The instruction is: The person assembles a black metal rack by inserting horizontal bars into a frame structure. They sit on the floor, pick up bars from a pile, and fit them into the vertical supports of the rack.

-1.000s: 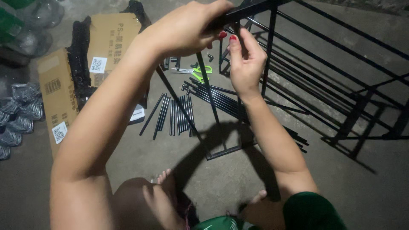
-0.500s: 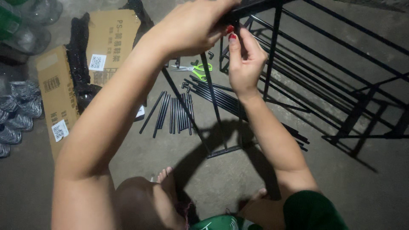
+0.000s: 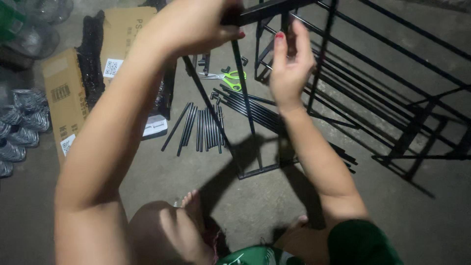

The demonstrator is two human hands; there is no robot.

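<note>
Hands raised at a black metal rack frame standing on a concrete floor. Left hand is closed over the top bar at a joint, fingers wrapped round it. Right hand sits just beside that joint, fingers upright and slightly apart; thumb and forefinger look pinched near a thin upright rod, but whether they actually clamp it I cannot tell.

Below, loose black rods lie in a rough row on the floor, green-handled scissors near them, flattened cardboard to the left. Bare feet rest close to the frame's base.

Risk, as judged: the joint appears held only by hand. If the left grip slackens, the bar could slip out and the upright could tip toward the feet. Fingers near the socket could get nipped.
</note>
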